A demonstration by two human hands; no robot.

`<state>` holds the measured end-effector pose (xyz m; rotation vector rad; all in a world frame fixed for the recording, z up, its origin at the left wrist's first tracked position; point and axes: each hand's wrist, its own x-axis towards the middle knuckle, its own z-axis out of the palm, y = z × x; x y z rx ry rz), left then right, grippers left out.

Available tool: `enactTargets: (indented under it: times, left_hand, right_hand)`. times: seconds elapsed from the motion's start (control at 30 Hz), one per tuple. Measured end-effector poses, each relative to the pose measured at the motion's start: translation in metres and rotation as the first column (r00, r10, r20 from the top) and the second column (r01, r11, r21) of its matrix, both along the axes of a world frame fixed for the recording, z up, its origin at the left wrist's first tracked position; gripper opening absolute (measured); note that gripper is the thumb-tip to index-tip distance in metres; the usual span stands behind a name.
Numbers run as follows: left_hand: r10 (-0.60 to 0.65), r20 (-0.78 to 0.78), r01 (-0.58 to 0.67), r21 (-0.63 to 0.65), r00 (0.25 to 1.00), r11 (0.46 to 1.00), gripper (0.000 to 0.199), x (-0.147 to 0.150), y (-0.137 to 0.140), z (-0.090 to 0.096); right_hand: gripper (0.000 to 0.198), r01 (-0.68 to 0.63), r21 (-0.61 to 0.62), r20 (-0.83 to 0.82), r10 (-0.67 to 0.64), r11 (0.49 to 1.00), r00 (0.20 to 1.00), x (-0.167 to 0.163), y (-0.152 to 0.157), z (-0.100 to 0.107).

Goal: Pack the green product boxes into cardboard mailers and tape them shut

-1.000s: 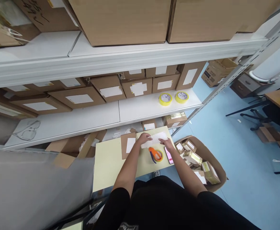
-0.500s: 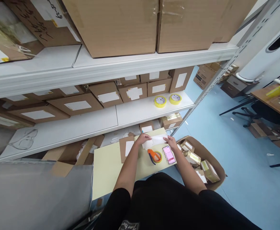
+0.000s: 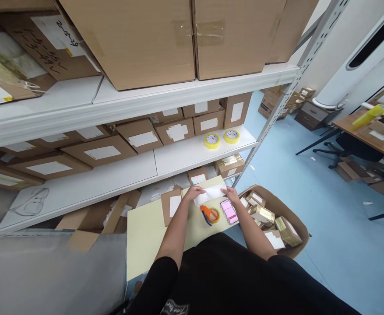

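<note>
A white sheet of paper (image 3: 210,195) is stretched between my two hands above the pale yellow tabletop (image 3: 142,236). My left hand (image 3: 195,192) pinches its left end. At the right end, the fingers of my right hand (image 3: 230,194) are closed on the same sheet. Just below the paper lies an orange tape dispenser (image 3: 209,213) with a roll of tape and a blue part. Beside my right wrist rests a phone (image 3: 228,211) with a lit pink screen. Left of my left hand is a cardboard box (image 3: 166,205) with a white label.
An open carton (image 3: 305,234) full of small parcels stands on the right. Two yellow tape rolls (image 3: 212,140) sit on the white shelf (image 3: 181,151) ahead, before labelled boxes (image 3: 142,136). Large cartons (image 3: 129,43) fill the shelf above. An open box (image 3: 95,218) lies at left.
The camera view has shifted slightly, so the shelves appear moved left and a little lower. Both hands still hold the paper in nearly the same pose.
</note>
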<state>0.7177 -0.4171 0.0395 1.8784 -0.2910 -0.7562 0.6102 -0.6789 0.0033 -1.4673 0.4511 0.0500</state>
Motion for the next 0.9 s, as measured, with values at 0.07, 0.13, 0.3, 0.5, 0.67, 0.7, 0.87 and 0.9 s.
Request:
enactTargets:
  times: [0.07,0.13,0.3,0.5,0.67,0.7,0.87,0.9]
  left_hand:
    - [0.01,-0.006,-0.01,0.005,1.0,1.0,0.051,-0.003,0.002,0.005]
    - [0.016,0.0,-0.016,0.009,1.0,1.0,0.049,-0.004,0.003,0.01]
    - [0.016,0.011,-0.015,-0.013,1.0,1.0,0.047,-0.008,0.003,0.02]
    - [0.198,0.006,-0.197,-0.069,0.98,0.978,0.049,-0.001,0.039,0.02]
    - [0.183,0.084,-0.182,-0.023,0.979,0.983,0.048,0.007,0.02,0.019]
    - [0.179,0.09,-0.18,-0.007,0.98,0.984,0.048,0.005,0.009,0.018]
    - [0.179,0.214,-0.185,0.012,0.96,0.983,0.043,-0.012,-0.029,0.016]
    - [0.193,0.225,-0.198,-0.005,0.955,0.98,0.041,-0.016,-0.027,0.018]
  right_hand:
    - [0.05,0.009,0.045,-0.014,-0.008,0.999,1.0,-0.001,0.003,0.0]
    - [0.052,0.03,0.088,-0.027,-0.028,0.996,0.999,0.0,0.007,0.001]
    - [0.056,0.046,0.131,-0.045,-0.04,0.99,0.998,0.002,0.012,0.006]
    - [0.05,0.182,0.113,-0.009,-0.182,0.977,0.983,-0.012,-0.028,0.016]
    - [0.05,0.117,0.211,0.061,-0.132,0.97,0.989,-0.017,-0.025,0.031]
    - [0.049,0.099,0.244,0.071,-0.119,0.965,0.99,-0.015,-0.017,0.034]
    - [0.046,-0.003,0.303,0.102,-0.03,0.953,0.994,-0.005,0.012,0.053]
    - [0.045,-0.03,0.283,0.104,0.0,0.959,0.995,-0.004,0.013,0.056]
